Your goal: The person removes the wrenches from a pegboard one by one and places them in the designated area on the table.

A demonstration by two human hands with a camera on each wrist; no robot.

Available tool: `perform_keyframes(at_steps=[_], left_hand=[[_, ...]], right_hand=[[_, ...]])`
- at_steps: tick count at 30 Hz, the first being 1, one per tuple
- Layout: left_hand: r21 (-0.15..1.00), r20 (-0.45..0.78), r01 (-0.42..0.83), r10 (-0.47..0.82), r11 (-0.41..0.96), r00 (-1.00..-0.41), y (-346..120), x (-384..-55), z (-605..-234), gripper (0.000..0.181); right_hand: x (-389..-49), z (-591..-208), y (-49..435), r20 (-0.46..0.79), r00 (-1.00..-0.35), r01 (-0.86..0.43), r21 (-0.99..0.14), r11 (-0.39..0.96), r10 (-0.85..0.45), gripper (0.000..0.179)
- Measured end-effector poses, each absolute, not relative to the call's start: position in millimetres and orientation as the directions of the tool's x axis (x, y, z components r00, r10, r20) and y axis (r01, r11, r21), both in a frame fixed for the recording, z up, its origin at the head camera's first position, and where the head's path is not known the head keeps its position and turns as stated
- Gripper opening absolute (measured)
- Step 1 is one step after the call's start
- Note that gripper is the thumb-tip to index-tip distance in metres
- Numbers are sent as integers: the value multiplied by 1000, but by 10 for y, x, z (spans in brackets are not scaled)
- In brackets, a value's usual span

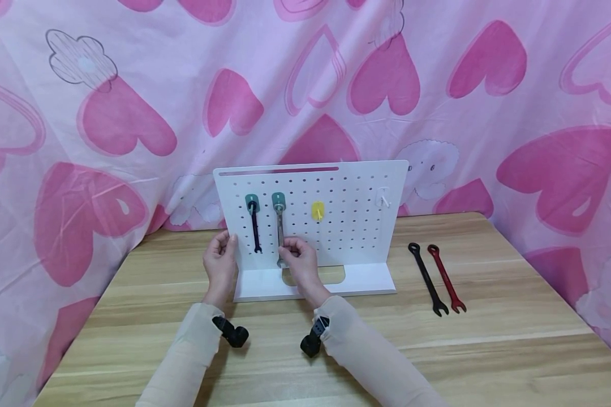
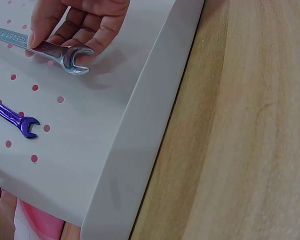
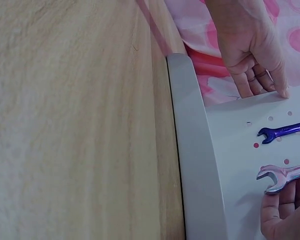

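A white pegboard (image 1: 356,226) stands upright on its base. My left hand (image 1: 220,265) holds its left edge, thumb at the front and fingers behind, as the right wrist view shows. With my right hand (image 1: 304,267) I pinch the lower part of a silver combination wrench (image 2: 55,50) between thumb and fingers. That wrench's upper end is at a green hook (image 1: 278,199), and its open jaw points down. To its left, a dark purple-blue wrench (image 3: 285,131) hangs from another green hook (image 1: 252,200).
On the wooden table (image 1: 509,350), right of the pegboard, lie a black wrench (image 1: 427,280) and a red wrench (image 1: 446,278). A yellow hook (image 1: 318,211) and a white hook (image 1: 383,198) are on the board. A pink heart-patterned cloth (image 1: 183,113) hangs behind.
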State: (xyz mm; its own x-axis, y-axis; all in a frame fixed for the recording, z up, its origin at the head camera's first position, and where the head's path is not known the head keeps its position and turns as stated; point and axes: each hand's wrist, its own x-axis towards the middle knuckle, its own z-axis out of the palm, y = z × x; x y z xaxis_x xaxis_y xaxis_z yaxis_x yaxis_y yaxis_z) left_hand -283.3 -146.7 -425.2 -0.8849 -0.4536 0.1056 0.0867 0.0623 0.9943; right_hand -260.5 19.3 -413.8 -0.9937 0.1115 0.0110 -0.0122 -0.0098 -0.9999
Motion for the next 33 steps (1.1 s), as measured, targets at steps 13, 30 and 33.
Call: perform_keyframes(at_steps=[13,30,33], left_hand=[[995,99,79,-459,62,-883,-1456,-2832,-4247,34],[996,88,84,-457,29,-885,-1455,-2821,-4237,34],[995,99,93,-457,36,-884,-1455,-2820,-4241,34]], right_hand=[[-2535,-4109,263,50,-997,-46,-997,61,66,15],[-2402,-4061,399,38,-997,-44,-995,89,-67,16],[-2388,-4064,417,47,-996,-54,-995,83,-82,15]])
